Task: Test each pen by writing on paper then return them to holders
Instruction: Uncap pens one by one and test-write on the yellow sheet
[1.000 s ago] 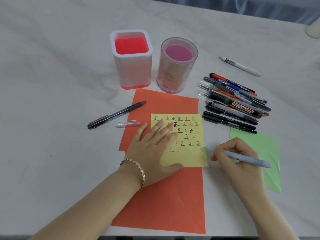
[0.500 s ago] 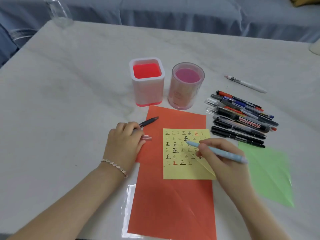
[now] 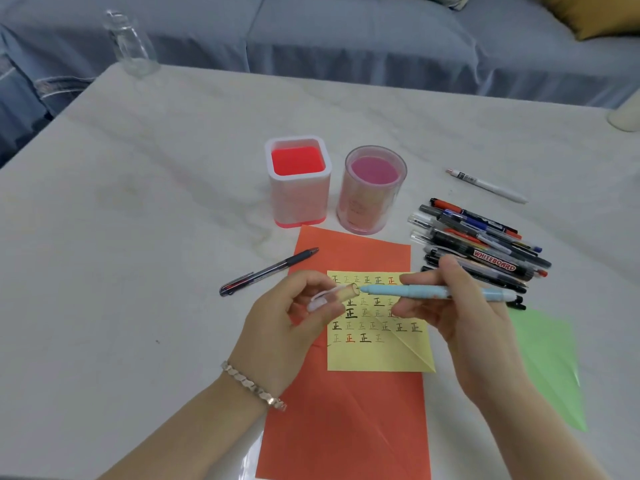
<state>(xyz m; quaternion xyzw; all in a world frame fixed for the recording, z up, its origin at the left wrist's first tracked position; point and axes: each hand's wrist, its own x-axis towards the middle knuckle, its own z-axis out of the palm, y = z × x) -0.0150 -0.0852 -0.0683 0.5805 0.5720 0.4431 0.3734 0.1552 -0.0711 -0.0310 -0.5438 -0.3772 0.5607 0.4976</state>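
At the far left of the table (image 3: 138,237) nothing bears on the task. A dark pen (image 3: 268,271) lies on its own, tip on the edge of the orange paper (image 3: 346,427).

The left hand (image 3: 287,329) is raised over the paper, fingers curled, pinching a clear cap (image 3: 337,295) with its open mouth facing right. Behind it stand the square holder (image 3: 298,181) and the round holder (image 3: 372,190), side by side, with no pens in them.

Below the hands the yellow note (image 3: 377,355) lies on the orange paper, covered with rows of test marks.

The blue pen (image 3: 426,292) is in the air over the note, gripped at mid-barrel by the right hand (image 3: 464,320). Its long axis runs nearly level, left to right, with the tip pointing left. The tip is just beside the cap's mouth and in line with it, so capping looks like the step in hand. It calls for a short straight push along that axis, either hand closing the gap. If the cap tilts, the tip could catch the rim.

The untested pens (image 3: 485,251) are piled right of the papers, with a white pen (image 3: 488,186) apart behind them. A green paper (image 3: 547,368) lies at the far right.

Judging by the empty holders, returning the pens has not begun.
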